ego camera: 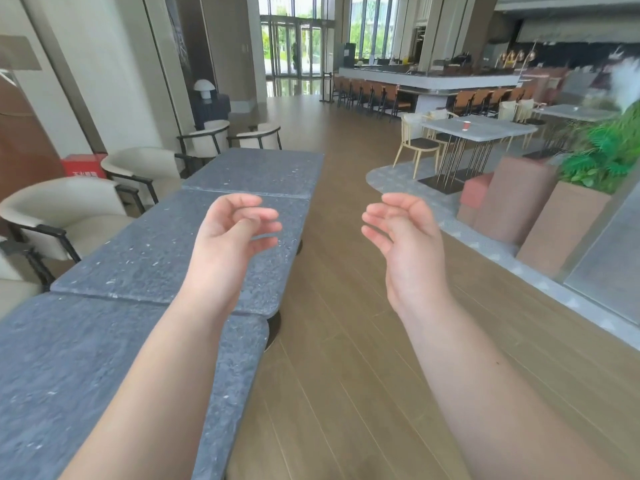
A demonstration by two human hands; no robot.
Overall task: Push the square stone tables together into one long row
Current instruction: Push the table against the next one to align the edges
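Note:
Three square grey-blue stone tables stand edge to edge in a line running away from me on the left: the near table (69, 368), the middle table (149, 251) and the far table (263, 171). The near and middle tops are slightly offset sideways at their seam. My left hand (232, 233) hovers above the middle table's right part, palm up, fingers loosely curled, holding nothing. My right hand (405, 233) is raised over the wooden floor to the right of the tables, fingers apart and empty.
Cream armchairs (69, 216) line the tables' left side. A red box (85, 165) sits by the wall. Wooden floor (346, 358) runs along the right. Brown planter blocks (519, 202) with a green plant (602, 154), and pale dining tables (478, 129), stand at right.

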